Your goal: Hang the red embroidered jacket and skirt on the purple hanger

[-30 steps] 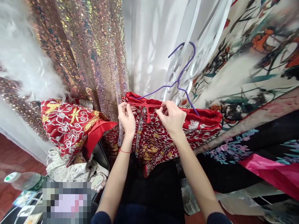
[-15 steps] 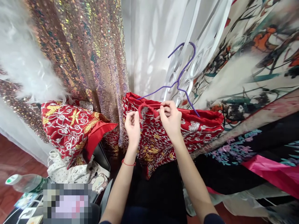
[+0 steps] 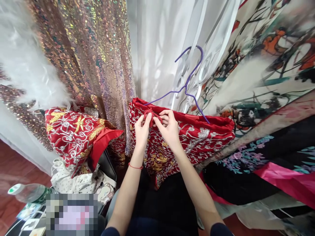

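A red cord (image 3: 149, 113) is gathered in loops between my two hands at the top of a red embroidered garment (image 3: 192, 136). My left hand (image 3: 142, 131) pinches the cord with thumb and fingers, a thin red string bracelet (image 3: 135, 166) round its wrist. Close beside it, my right hand (image 3: 168, 127) is also closed on the cord. Silver and gold stitching covers the garment, which has a gathered red waistband. A purple hanger (image 3: 186, 86) stands up out of that waistband, its lower part hidden inside.
A second red embroidered piece (image 3: 71, 134) lies at left over a dotted white cloth (image 3: 73, 178). A plastic bottle (image 3: 29, 192) is lower left. Sequined fabric (image 3: 98, 49) hangs behind, beside white feathers (image 3: 31, 65). Painted fabric (image 3: 258, 75) and black floral cloth (image 3: 238, 177) fill the right.
My right hand has moved left, close to my left hand. The cord, held as an open arc between them before, is now bunched in small loops.
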Motion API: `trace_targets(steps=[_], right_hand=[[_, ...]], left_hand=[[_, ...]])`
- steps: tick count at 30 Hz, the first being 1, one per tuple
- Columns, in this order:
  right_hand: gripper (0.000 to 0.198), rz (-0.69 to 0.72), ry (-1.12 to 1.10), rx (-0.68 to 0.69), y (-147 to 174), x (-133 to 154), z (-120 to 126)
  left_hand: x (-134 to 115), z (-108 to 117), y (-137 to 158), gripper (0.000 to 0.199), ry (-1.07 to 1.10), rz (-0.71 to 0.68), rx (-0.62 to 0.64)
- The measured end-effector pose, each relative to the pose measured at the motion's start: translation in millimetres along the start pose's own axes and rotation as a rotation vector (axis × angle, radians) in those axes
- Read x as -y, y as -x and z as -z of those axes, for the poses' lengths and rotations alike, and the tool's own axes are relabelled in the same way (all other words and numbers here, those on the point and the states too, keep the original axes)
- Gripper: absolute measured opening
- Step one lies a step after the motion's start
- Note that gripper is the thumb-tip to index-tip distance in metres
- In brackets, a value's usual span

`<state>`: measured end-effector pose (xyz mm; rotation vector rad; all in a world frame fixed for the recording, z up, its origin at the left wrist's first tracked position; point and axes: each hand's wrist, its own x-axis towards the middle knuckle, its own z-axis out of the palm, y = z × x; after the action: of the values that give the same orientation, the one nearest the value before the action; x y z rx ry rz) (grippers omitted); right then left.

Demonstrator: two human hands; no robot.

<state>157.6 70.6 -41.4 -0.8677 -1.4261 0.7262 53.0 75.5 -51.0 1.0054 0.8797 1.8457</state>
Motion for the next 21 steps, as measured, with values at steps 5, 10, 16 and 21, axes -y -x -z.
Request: trace_targets(steps=[5, 10, 16, 21], right_hand=[[0.033, -0.015, -0.087, 0.015, -1, -6, -3], [0.035, -0.008, -0.075, -0.026, -5, -5, -11], [0.03, 0.001, -0.044, 0.014, 0, -6, -14], [0.027, 0.024, 0.03, 0.103, 10, -3, -10]], left_hand=[[-1, 4, -4, 0.034, 0.02, 0.027, 0.029], [-3, 5, -9, 0.036, 0.027, 0.077, 0.009], [1, 6, -7, 0.036, 0.017, 0.105, 0.011], [-2, 6, -10, 0.037, 0.019, 0.096, 0.036]])
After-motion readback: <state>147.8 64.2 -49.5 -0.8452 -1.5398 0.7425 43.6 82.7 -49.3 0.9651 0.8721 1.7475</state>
